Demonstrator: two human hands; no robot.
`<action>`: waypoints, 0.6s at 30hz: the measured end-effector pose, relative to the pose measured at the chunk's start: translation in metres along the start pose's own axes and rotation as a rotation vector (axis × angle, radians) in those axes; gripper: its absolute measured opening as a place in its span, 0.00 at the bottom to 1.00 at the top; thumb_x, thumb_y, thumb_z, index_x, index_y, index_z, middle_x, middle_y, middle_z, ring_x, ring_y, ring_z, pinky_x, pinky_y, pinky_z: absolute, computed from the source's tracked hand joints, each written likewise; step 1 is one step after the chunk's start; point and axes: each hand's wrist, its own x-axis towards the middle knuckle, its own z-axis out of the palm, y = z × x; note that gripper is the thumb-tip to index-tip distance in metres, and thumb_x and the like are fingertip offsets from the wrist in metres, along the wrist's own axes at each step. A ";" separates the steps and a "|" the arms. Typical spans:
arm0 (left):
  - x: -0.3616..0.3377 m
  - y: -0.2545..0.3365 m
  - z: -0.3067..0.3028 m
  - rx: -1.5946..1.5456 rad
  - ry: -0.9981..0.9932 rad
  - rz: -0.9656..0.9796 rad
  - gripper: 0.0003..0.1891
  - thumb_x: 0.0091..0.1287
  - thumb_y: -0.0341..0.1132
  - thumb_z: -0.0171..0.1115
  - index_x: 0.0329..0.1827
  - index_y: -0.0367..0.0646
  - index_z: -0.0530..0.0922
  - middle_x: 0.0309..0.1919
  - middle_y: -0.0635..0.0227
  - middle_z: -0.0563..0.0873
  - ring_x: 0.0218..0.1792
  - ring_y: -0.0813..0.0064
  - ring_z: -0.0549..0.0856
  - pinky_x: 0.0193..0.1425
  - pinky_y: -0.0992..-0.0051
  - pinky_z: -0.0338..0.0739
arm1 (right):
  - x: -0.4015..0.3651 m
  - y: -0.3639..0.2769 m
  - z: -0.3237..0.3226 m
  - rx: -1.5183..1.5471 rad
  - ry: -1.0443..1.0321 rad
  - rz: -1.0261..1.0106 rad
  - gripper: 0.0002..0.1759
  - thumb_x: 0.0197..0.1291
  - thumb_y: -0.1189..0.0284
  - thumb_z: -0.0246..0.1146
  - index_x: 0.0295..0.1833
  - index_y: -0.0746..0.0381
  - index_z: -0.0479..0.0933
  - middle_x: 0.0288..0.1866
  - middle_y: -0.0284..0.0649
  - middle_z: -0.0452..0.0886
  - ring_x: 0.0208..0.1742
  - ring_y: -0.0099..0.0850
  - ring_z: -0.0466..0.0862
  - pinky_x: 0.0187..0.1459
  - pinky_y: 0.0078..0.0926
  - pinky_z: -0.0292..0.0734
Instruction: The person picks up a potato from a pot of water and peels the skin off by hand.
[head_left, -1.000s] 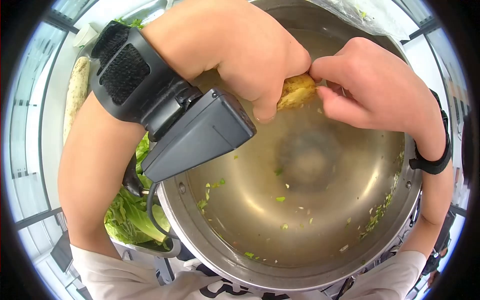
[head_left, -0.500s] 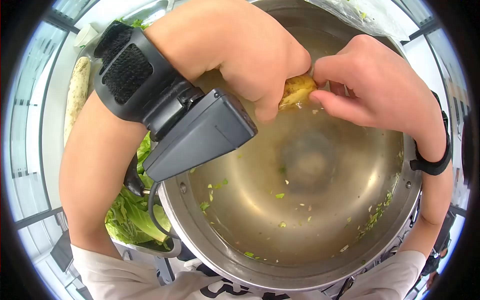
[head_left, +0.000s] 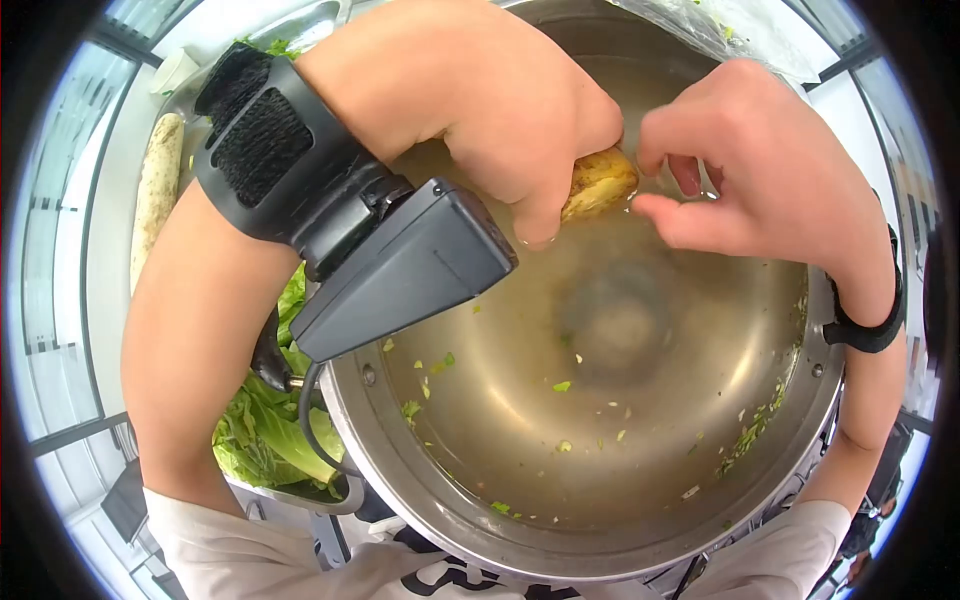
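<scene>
A yellow-brown potato is gripped in my left hand, near the far side of a large metal pot. Cloudy water with green bits fills the lower part of the pot. My right hand hovers just right of the potato, its thumb and fingers apart and nothing between them. A black strap with a dark device is on my left forearm, and a black band circles my right wrist.
Leafy greens lie in a tray left of the pot, with a dark, glossy item beside them. A long white radish lies at the far left. Clear plastic covers part of the far rim.
My right hand has come off the potato and moved slightly right, its fingers spreading. The potato's end now shows more fully in my left hand.
</scene>
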 end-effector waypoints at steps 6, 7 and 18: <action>0.004 -0.002 -0.001 0.044 -0.063 -0.011 0.22 0.53 0.38 0.74 0.49 0.37 0.81 0.34 0.57 0.87 0.36 0.59 0.86 0.45 0.61 0.80 | 0.008 -0.030 -0.003 -0.130 0.112 -0.127 0.07 0.56 0.76 0.69 0.33 0.65 0.78 0.19 0.44 0.74 0.22 0.45 0.77 0.25 0.39 0.69; 0.006 -0.002 -0.001 0.068 -0.072 -0.013 0.22 0.53 0.37 0.73 0.49 0.37 0.81 0.34 0.57 0.87 0.36 0.59 0.86 0.44 0.62 0.80 | 0.006 -0.028 0.000 -0.211 0.105 -0.144 0.06 0.56 0.77 0.69 0.32 0.65 0.77 0.19 0.44 0.73 0.22 0.46 0.76 0.26 0.40 0.68; 0.003 -0.003 -0.001 -0.010 -0.010 0.060 0.23 0.53 0.36 0.73 0.50 0.36 0.81 0.35 0.56 0.87 0.37 0.59 0.86 0.46 0.62 0.80 | 0.003 -0.012 -0.004 -0.148 0.009 -0.102 0.04 0.49 0.78 0.66 0.29 0.66 0.77 0.19 0.45 0.73 0.22 0.45 0.75 0.26 0.40 0.69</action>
